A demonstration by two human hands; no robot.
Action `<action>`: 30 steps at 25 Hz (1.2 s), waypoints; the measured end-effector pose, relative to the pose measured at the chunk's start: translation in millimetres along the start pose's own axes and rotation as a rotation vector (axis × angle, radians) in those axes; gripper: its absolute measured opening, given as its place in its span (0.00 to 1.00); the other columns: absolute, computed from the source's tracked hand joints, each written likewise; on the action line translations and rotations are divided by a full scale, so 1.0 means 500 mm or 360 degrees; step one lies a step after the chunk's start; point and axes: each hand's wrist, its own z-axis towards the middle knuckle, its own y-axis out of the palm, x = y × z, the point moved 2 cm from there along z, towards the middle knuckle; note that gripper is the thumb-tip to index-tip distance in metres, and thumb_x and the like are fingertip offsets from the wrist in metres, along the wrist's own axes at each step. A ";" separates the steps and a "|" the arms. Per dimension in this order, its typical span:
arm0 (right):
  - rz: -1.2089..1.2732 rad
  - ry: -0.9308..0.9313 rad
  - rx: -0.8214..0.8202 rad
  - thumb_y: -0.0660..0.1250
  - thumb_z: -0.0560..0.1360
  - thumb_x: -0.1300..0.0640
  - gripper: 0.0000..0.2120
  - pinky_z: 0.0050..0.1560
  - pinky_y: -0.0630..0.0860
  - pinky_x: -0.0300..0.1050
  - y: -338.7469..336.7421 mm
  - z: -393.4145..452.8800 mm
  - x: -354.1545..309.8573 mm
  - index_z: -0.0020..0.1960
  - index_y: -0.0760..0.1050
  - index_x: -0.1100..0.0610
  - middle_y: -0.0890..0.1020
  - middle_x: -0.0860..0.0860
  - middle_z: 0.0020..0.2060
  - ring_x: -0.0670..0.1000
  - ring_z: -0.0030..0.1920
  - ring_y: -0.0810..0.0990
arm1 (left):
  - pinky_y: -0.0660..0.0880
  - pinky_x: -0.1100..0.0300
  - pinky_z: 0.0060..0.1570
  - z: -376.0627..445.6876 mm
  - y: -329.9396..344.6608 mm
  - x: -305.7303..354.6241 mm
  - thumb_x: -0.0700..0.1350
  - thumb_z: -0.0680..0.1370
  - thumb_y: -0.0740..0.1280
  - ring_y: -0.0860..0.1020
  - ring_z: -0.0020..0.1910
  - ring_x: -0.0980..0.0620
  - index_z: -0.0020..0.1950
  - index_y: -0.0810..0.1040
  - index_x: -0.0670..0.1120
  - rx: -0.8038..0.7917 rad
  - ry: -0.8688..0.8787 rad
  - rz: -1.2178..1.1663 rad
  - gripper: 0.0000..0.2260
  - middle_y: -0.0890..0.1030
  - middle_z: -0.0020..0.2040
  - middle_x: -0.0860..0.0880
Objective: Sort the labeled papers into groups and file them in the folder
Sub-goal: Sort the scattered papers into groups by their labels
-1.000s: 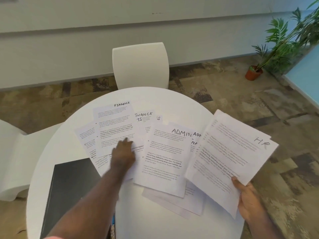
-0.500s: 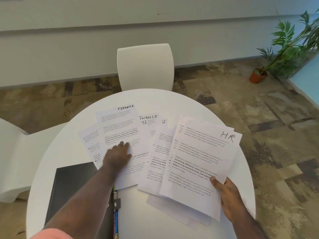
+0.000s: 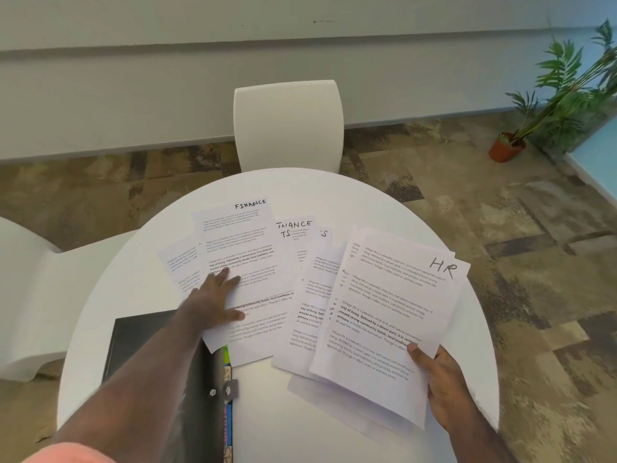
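Note:
White printed sheets lie fanned across the round white table (image 3: 334,192). A sheet marked FINANCE (image 3: 247,235) tops the left pile, and my left hand (image 3: 213,299) rests flat on it with fingers spread. A second FINANCE sheet (image 3: 295,228) peeks out behind it. My right hand (image 3: 440,385) grips the lower right corner of a stack marked HR (image 3: 387,315), thumb on top; the stack covers the sheets in the middle. A black folder (image 3: 140,339) lies at the table's left front, partly under my left forearm, with coloured tabs (image 3: 227,396) along its right edge.
A white chair (image 3: 288,125) stands at the far side of the table, and another white seat (image 3: 26,295) sits to the left. A potted plant (image 3: 564,95) stands on the patterned floor at the far right.
My right hand brought the HR stack left from beyond the table's right edge and lowered it over the ADMIN sheets. My left hand settled flat on the FINANCE pile.

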 end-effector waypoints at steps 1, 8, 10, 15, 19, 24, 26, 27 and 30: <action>0.0001 0.0003 -0.0001 0.65 0.78 0.67 0.14 0.41 0.82 0.39 0.002 0.000 0.001 0.61 0.78 0.55 0.86 0.50 0.53 0.48 0.49 0.86 | 0.54 0.43 0.77 0.004 0.000 -0.006 0.62 0.74 0.70 0.45 0.81 0.49 0.81 0.51 0.55 -0.0009 0.0014 -0.0008 0.42 0.44 0.82 0.53; 0.0012 0.0016 0.0013 0.65 0.78 0.67 0.13 0.39 0.82 0.40 0.013 -0.003 -0.004 0.59 0.78 0.54 0.87 0.48 0.50 0.47 0.47 0.86 | 0.72 0.53 0.65 -0.024 -0.032 0.033 0.49 0.83 0.56 0.76 0.66 0.47 0.73 0.72 0.58 0.0454 -0.0140 0.0113 0.19 0.76 0.70 0.52; 0.0022 0.0020 0.0032 0.66 0.78 0.67 0.14 0.40 0.81 0.40 0.010 -0.002 -0.005 0.59 0.78 0.54 0.87 0.49 0.51 0.48 0.48 0.86 | 0.75 0.51 0.58 -0.040 -0.049 0.056 0.46 0.83 0.58 0.80 0.60 0.44 0.69 0.77 0.55 0.0833 -0.0143 -0.0187 0.16 0.82 0.63 0.50; 0.0083 0.0013 0.0096 0.66 0.77 0.67 0.13 0.40 0.82 0.40 0.009 -0.002 -0.010 0.58 0.79 0.54 0.87 0.48 0.49 0.49 0.48 0.85 | 0.75 0.56 0.60 -0.068 -0.080 0.171 0.40 0.81 0.63 0.77 0.65 0.53 0.70 0.77 0.52 0.1395 0.0124 -0.0597 0.18 0.77 0.69 0.54; 0.0156 -0.0010 0.0225 0.67 0.77 0.66 0.16 0.54 0.78 0.52 -0.003 -0.001 -0.016 0.63 0.77 0.56 0.84 0.53 0.56 0.56 0.55 0.82 | 0.82 0.47 0.50 -0.065 -0.021 0.244 0.39 0.81 0.61 0.78 0.65 0.48 0.70 0.75 0.52 0.1142 0.0373 -0.0176 0.19 0.76 0.70 0.52; 0.0202 -0.0022 0.0383 0.67 0.77 0.65 0.18 0.66 0.72 0.64 -0.028 0.002 -0.017 0.66 0.76 0.58 0.82 0.56 0.61 0.62 0.61 0.79 | 0.82 0.55 0.44 -0.080 0.092 0.273 0.46 0.78 0.58 0.82 0.59 0.49 0.66 0.79 0.55 0.0708 0.0756 0.0047 0.19 0.79 0.68 0.53; 0.0225 -0.0046 0.0418 0.67 0.77 0.65 0.18 0.66 0.71 0.66 -0.031 0.001 -0.015 0.67 0.76 0.57 0.81 0.57 0.62 0.63 0.62 0.78 | 0.79 0.52 0.57 -0.092 0.124 0.275 0.56 0.83 0.49 0.75 0.69 0.48 0.72 0.74 0.54 0.0416 0.0822 0.0092 0.22 0.72 0.74 0.52; 0.0256 -0.0062 0.0455 0.67 0.77 0.65 0.17 0.65 0.72 0.66 -0.033 0.002 -0.013 0.66 0.76 0.56 0.81 0.57 0.62 0.63 0.62 0.78 | 0.71 0.50 0.68 -0.101 0.129 0.277 0.64 0.82 0.43 0.66 0.76 0.49 0.75 0.69 0.53 0.0287 0.0878 0.0076 0.29 0.66 0.78 0.53; 0.0402 -0.0108 0.0539 0.67 0.78 0.64 0.13 0.54 0.80 0.57 -0.039 0.001 -0.021 0.60 0.80 0.54 0.83 0.55 0.59 0.61 0.61 0.79 | 0.52 0.48 0.76 -0.115 0.111 0.245 0.73 0.76 0.40 0.55 0.79 0.51 0.78 0.64 0.52 0.0270 0.0747 -0.0093 0.39 0.61 0.80 0.53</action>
